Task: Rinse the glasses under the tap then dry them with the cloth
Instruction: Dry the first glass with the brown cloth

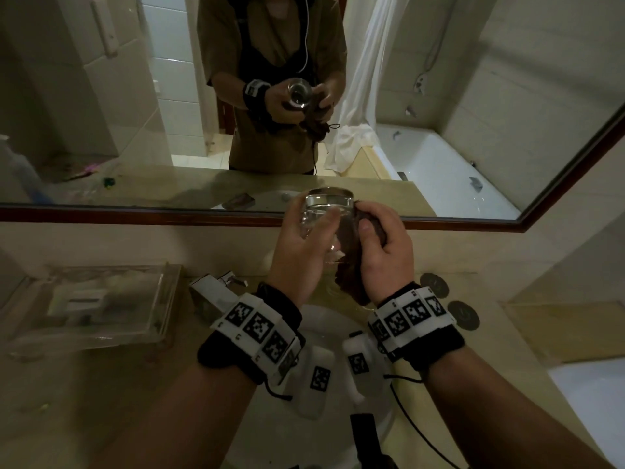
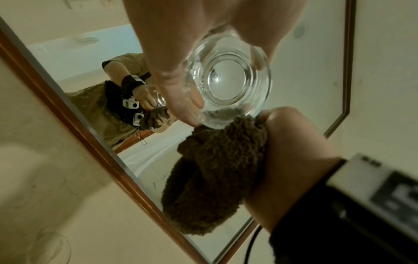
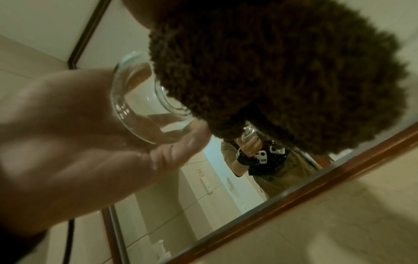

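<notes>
While both hands work above the basin, the scene reads as follows.

Glass: a clear tumbler (image 1: pixel 324 225), held up in front of the mirror (image 1: pixel 439 96) with its thick base pointing away from the person; nothing can be seen inside it.
Left hand: the left hand (image 1: pixel 301 252) wraps its fingers and thumb round the wall of the glass and carries it.
Right hand: the right hand (image 1: pixel 385 252) grips a dark brown fleecy cloth (image 1: pixel 351 262), fingers curled round the bunch, thumb on top.
Cloth contact: the cloth presses against the right side of the glass, from near the base down towards the rim.
Basin: a white sink (image 1: pixel 324 326) lies directly below the hands; the wrist units cover most of it.
Tray: a clear plastic tray (image 1: pixel 94 306) stands on the counter to the left, holding pale items too blurred to identify.
Tap: a chrome fitting (image 1: pixel 233 279) stands between tray and sink, partly behind the left wrist.
Coasters: two dark round discs (image 1: pixel 463 314) lie on the counter to the right.
Hard to make out: the open mouth of the glass is hidden by both hands and the cloth; a faint second glass outline shows at the lower-left corner of the left wrist view.
</notes>
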{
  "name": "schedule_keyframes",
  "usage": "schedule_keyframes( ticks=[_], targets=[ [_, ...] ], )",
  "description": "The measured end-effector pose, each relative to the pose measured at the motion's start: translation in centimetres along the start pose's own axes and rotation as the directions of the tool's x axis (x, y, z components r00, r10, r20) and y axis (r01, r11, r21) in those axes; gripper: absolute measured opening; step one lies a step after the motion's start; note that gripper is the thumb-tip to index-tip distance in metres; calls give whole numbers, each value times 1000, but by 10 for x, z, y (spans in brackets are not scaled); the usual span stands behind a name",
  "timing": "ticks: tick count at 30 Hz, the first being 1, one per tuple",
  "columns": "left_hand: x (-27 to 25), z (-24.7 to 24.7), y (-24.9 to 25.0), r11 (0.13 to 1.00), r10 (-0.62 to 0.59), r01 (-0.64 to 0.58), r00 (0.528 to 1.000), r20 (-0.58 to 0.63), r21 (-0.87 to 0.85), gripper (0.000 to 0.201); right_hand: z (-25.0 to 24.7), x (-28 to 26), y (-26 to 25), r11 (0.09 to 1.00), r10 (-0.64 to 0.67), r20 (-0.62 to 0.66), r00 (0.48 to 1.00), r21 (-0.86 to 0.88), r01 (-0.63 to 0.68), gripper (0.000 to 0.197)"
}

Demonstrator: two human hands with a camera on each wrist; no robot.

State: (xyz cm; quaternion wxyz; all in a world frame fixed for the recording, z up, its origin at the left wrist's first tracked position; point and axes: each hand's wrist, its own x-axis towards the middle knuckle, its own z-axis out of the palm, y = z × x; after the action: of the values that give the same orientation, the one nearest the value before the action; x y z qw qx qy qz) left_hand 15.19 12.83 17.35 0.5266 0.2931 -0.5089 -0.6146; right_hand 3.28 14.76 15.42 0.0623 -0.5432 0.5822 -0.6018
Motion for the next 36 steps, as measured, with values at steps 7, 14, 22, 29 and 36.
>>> schedule_keyframes(
  ticks=[7,14,22,29,36],
  targets=[
    [5,3,-3,995,-4,7,1000,-29,101,17,0,-4,-7,996,-65,2,998,-63,65,43],
    [-1,0,-5,1000,10,-8,998,66,-28,27,-1,0,-3,999,-17,-47,999,-33,15,29],
    [6,-1,-8,995,-34,32,999,27,93,22,1,2,-10,993,-78,-56,995,-94,73,37],
    [6,1,-11,999,-32,32,999,-5,-44,35,0,5,-4,995,101,-57,993,11,-100,26],
    [10,2,-12,999,4,-6,998,-57,-36,33,1,1,-11,994,-87,-73,994,-80,81,35]
  ],
)
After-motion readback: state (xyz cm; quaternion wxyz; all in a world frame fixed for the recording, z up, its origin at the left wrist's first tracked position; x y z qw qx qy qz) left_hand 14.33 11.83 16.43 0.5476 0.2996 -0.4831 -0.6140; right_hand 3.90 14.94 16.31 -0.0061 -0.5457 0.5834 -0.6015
